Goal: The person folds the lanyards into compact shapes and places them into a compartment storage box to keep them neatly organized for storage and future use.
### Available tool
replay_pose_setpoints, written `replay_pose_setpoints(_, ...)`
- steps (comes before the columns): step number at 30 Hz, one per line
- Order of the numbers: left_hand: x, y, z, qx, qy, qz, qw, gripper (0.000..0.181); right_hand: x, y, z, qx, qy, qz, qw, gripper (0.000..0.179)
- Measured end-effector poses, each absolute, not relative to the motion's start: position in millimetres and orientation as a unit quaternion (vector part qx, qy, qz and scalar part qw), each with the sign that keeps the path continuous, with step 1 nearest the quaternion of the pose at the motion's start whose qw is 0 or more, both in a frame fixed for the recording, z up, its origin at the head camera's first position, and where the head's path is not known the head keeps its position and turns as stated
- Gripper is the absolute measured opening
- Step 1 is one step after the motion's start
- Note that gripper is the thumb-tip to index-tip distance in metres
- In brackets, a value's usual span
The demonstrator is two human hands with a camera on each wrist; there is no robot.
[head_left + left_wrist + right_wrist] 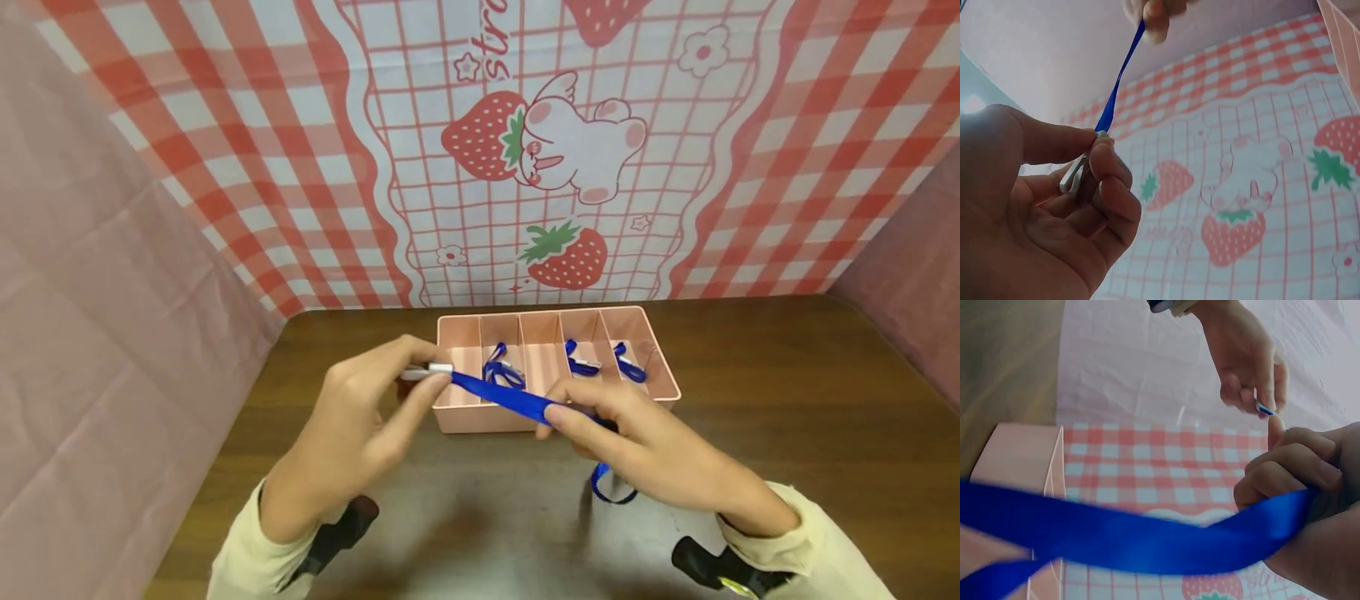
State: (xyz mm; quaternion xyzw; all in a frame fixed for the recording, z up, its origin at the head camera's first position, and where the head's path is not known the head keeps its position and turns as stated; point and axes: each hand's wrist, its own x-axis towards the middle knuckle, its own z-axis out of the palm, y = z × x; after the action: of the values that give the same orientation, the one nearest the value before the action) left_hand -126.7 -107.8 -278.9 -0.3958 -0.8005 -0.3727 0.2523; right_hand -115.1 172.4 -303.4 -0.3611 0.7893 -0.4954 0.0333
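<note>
A blue lanyard (498, 395) is stretched between my two hands above the front of the pink box. My left hand (367, 417) pinches its metal clip end (441, 367) between thumb and fingers; the silvery clip (1072, 176) also shows in the left wrist view. Farther along the strap, my right hand (637, 442) grips the blue band between thumb and curled fingers. A loop of the strap (613, 498) hangs below the right hand. In the right wrist view the loose band (1147, 540) crosses close to the camera.
The pink divided box (480, 419) stands at the back of the brown wooden table (765, 392). Folded blue lanyards lie in three of its compartments, one being this lanyard (504, 372). A red-and-white strawberry cloth (315, 208) hangs behind, with pink cloth (112, 333) at the left.
</note>
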Motion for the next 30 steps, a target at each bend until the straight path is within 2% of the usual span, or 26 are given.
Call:
replay_pose_setpoints(5, -133.2, -122.7, -280.3, -0.36, -0.807, -0.37, 0.289, 0.008, -113.3, 182.1, -301.7, -0.346, 0.747, -0.561, 0.086, 0.008)
replay_pose_setpoints(13, -134.7, -130.8, -284.1, -0.346, -0.821, -0.37, 0.265, 0.009, -112.3, 194.5, -308.7, -0.368, 0.706, -0.593, 0.12, 0.015)
replay_pose_setpoints(21, -131.2, -139.8, -282.1, -0.333, -0.836, -0.35, 0.262, 0.01, -113.4, 207.6, -319.3, -0.414, 0.744, -0.52, 0.062, 0.029)
replay_pose_setpoints(30, -133.0, -156.1, -291.7, -0.318, -0.85, -0.323, 0.268, 0.012, -109.6, 229.0, -326.7, -0.343, 0.806, -0.475, 0.086, 0.03)
